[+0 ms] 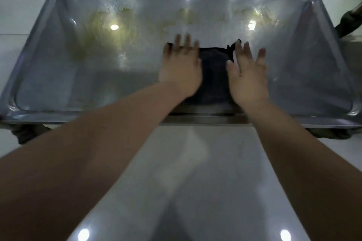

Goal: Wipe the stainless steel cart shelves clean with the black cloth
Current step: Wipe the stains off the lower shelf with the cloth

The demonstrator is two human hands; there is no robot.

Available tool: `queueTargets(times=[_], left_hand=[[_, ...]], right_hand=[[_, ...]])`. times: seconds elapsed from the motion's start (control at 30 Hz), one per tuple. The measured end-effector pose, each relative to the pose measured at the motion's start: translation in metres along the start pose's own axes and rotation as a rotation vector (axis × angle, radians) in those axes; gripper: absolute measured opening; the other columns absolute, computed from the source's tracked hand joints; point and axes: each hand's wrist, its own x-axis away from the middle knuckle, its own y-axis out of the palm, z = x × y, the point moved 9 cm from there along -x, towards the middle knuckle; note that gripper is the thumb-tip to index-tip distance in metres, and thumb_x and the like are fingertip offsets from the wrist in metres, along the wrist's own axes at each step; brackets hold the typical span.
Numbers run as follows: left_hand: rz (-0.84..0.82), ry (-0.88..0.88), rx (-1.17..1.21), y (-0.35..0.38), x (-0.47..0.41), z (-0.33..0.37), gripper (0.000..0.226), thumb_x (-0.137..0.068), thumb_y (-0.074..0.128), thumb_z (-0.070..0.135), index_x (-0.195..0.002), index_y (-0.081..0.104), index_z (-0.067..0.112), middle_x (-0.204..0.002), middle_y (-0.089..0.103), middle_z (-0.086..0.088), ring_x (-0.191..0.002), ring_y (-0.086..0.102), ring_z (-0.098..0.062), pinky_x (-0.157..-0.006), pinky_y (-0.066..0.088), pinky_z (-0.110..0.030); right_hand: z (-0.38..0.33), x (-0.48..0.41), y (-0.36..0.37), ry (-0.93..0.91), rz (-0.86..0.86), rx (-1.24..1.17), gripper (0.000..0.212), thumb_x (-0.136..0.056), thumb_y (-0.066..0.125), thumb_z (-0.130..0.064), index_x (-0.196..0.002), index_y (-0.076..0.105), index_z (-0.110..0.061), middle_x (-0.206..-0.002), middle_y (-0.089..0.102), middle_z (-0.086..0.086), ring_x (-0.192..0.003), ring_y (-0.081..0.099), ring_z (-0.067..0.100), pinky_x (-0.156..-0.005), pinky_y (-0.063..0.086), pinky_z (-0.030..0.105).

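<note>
Head view: the black cloth (213, 72) lies flat on the steel shelf (88, 76), mid-width, close to the front rim. The left hand (181, 66) presses its left part and the right hand (247, 74) its right edge. Each grip is apart, fingers straight and spread. Bare steel runs to the raised side rims. Yellowish smears (98, 22) lie toward the far edge.

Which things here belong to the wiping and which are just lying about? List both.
Job: black cloth, steel shelf, its yellowish smears, left hand, right hand.
Lying about: dark object at the right edge, pale floor.
</note>
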Motion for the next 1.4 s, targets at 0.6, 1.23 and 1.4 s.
queueTargets(times=[0.6,1.23,1.4], left_hand=[[-0.065,-0.082,-0.117,0.025,-0.005,-0.109,0.054,-0.097,0.006,0.060,-0.150,0.000,0.050,-0.164,0.003,0.007,-0.149,-0.003,-0.031,-0.110,-0.012,-0.067],[-0.100,-0.099,-0.073,0.031,-0.034,-0.115,0.063,-0.083,0.006,0.082,-0.141,-0.006,0.064,-0.163,-0.009,0.009,-0.148,-0.015,-0.029,-0.100,-0.011,-0.076],[-0.091,-0.070,-0.065,0.028,-0.050,-0.119,0.065,-0.080,0.008,0.085,-0.141,0.000,0.065,-0.163,-0.003,0.011,-0.149,-0.010,-0.027,-0.102,-0.010,-0.074]], right_hand=[[-0.026,-0.004,0.055,-0.070,-0.201,0.517,0.059,-0.101,0.007,-0.049,-0.156,-0.005,-0.029,-0.163,-0.012,-0.006,-0.149,-0.014,0.029,-0.113,-0.009,0.062],[-0.063,-0.020,0.090,-0.089,-0.175,0.439,0.055,-0.100,0.003,-0.049,-0.151,-0.013,-0.040,-0.163,-0.011,-0.012,-0.149,-0.011,0.032,-0.112,-0.006,0.067],[-0.063,-0.021,0.086,-0.099,-0.150,0.384,0.054,-0.100,0.007,-0.051,-0.153,-0.004,-0.042,-0.163,-0.004,-0.014,-0.150,-0.007,0.028,-0.113,-0.006,0.066]])
